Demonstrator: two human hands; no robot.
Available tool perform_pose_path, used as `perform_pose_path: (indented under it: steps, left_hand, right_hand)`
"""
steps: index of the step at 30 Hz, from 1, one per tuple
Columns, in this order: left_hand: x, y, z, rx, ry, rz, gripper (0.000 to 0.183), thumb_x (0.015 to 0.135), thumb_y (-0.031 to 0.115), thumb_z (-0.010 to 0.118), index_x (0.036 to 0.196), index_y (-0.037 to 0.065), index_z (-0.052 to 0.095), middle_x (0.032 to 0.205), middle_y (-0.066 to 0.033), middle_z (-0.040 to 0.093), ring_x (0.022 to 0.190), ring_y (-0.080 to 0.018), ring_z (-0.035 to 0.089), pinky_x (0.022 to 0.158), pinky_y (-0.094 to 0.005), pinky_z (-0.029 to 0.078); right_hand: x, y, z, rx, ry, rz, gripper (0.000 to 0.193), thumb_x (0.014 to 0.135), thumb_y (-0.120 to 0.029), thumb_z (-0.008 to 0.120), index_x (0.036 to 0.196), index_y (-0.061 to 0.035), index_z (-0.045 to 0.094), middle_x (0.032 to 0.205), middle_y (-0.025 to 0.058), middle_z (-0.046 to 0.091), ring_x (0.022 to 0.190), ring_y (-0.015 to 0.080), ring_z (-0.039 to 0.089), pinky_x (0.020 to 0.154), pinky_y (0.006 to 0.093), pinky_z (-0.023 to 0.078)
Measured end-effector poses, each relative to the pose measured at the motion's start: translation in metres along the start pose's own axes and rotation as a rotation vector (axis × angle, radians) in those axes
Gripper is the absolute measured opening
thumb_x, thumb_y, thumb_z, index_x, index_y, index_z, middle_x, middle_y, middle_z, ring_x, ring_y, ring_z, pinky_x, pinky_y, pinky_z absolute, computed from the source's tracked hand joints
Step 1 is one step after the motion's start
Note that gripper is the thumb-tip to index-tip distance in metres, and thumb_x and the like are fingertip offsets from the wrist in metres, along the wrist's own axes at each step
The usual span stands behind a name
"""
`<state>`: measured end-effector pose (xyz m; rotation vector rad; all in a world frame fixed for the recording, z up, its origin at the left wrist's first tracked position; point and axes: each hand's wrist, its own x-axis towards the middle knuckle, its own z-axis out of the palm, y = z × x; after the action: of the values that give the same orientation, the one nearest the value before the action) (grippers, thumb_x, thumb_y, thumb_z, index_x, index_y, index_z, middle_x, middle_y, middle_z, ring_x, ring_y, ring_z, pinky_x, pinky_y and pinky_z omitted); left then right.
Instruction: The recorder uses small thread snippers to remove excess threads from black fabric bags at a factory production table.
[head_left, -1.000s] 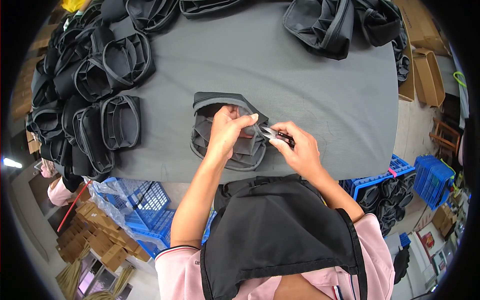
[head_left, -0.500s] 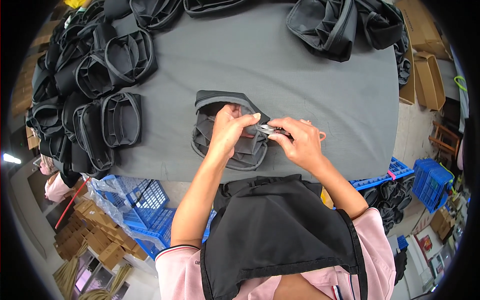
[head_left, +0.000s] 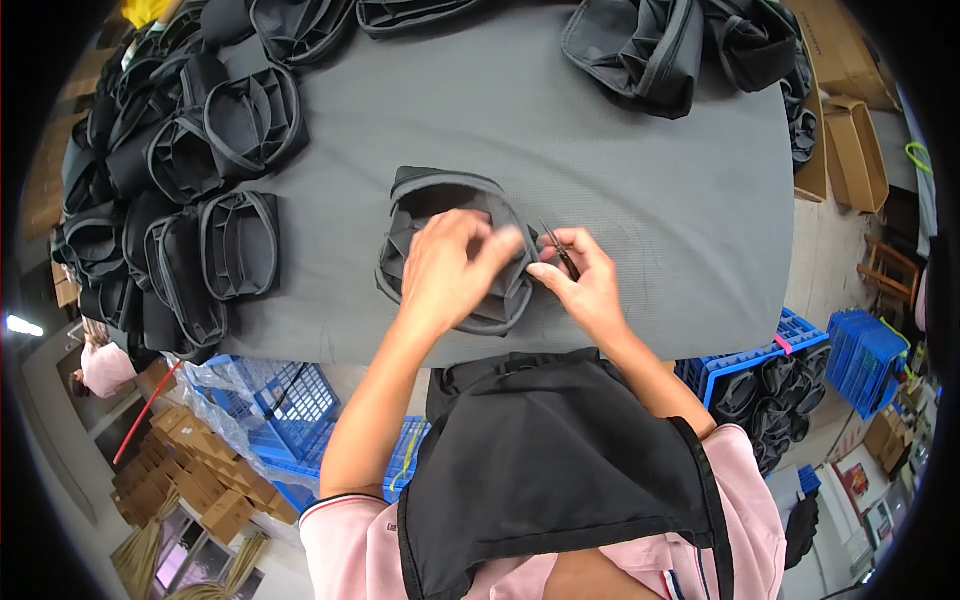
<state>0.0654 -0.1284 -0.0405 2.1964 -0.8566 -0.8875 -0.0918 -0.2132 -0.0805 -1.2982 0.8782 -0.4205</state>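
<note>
A black fabric pouch (head_left: pixel 470 183) with inner dividers lies on the grey-covered table in front of me, its zippered mouth facing up. My left hand (head_left: pixel 450 262) is over the opening, thumb and fingers apart and somewhat blurred; nothing shows in its grasp. At the pouch's right edge, my right hand (head_left: pixel 588 278) is closed around a pair of small thread snips (head_left: pixel 566 262). The narrow blades point up and to the left, apart from the left hand. Part of the handle is hidden by my fingers.
Similar black pouches (head_left: pixel 240 245) are heaped along the table's left side, with more pouches (head_left: pixel 640 55) at the far right. Blue plastic crates (head_left: pixel 290 395) stand below the near edge on both sides. Cardboard boxes (head_left: pixel 855 150) are beyond the right edge. Another person (head_left: pixel 105 365) is at the far left.
My left hand has let go of the pouch's right edge and shifted left and down. The snips have come away from that edge and turned upward in my right hand.
</note>
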Motion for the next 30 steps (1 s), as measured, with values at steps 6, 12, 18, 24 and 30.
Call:
perform_pose_path:
  steps: [6, 12, 18, 24, 30]
  left_hand:
    - [-0.007, 0.012, 0.01, 0.575, -0.07, 0.235, 0.045, 0.069, 0.035, 0.066, 0.085, -0.006, 0.057, 0.099, -0.0183, 0.058, 0.098, -0.032, 0.053, 0.082, -0.0404, 0.043]
    - [0.027, 0.001, 0.018, 0.565, -0.166, 0.14, 0.019, 0.071, 0.011, 0.061, 0.077, -0.006, 0.055, 0.077, -0.0217, 0.061, 0.078, -0.0376, 0.06, 0.072, -0.0446, 0.047]
    - [0.033, 0.006, 0.009, 0.259, -0.274, -0.017, 0.028, 0.078, 0.023, 0.064, 0.079, -0.005, 0.058, 0.077, -0.0223, 0.061, 0.076, -0.0389, 0.06, 0.07, -0.0451, 0.045]
    - [0.044, 0.002, 0.017, 0.339, -0.241, -0.085, 0.028, 0.081, 0.022, 0.059, 0.078, -0.006, 0.058, 0.074, -0.0238, 0.061, 0.077, -0.0397, 0.06, 0.072, -0.046, 0.045]
    - [0.05, 0.008, 0.019, 0.351, -0.297, -0.138, 0.028, 0.083, 0.022, 0.057, 0.082, -0.006, 0.06, 0.079, -0.0243, 0.062, 0.082, -0.0395, 0.06, 0.075, -0.0464, 0.045]
  right_hand:
    - [0.017, 0.013, 0.012, -0.052, 0.016, 0.084, 0.013, 0.079, -0.01, 0.067, 0.081, 0.0019, 0.062, 0.068, 0.0014, 0.057, 0.062, 0.0062, 0.052, 0.055, 0.0226, 0.044]
    - [0.039, 0.02, 0.007, 0.155, -0.091, 0.418, 0.018, 0.08, -0.01, 0.066, 0.091, 0.003, 0.062, 0.072, 0.0032, 0.06, 0.062, 0.0068, 0.052, 0.055, 0.0229, 0.042]
    - [0.035, 0.021, 0.0, 0.116, -0.122, 0.344, 0.025, 0.08, -0.013, 0.067, 0.1, 0.0008, 0.061, 0.079, 0.0026, 0.062, 0.064, 0.0059, 0.052, 0.057, 0.0234, 0.043]
    - [0.007, 0.0, -0.015, -0.598, 0.076, -0.211, 0.021, 0.078, -0.016, 0.066, 0.095, -0.0072, 0.057, 0.089, 0.0086, 0.062, 0.064, 0.0219, 0.059, 0.059, 0.0329, 0.047]
    - [0.023, -0.011, -0.026, -0.953, -0.099, -0.536, 0.021, 0.074, -0.012, 0.067, 0.092, -0.008, 0.059, 0.076, 0.0031, 0.058, 0.058, 0.023, 0.054, 0.054, 0.0314, 0.041]
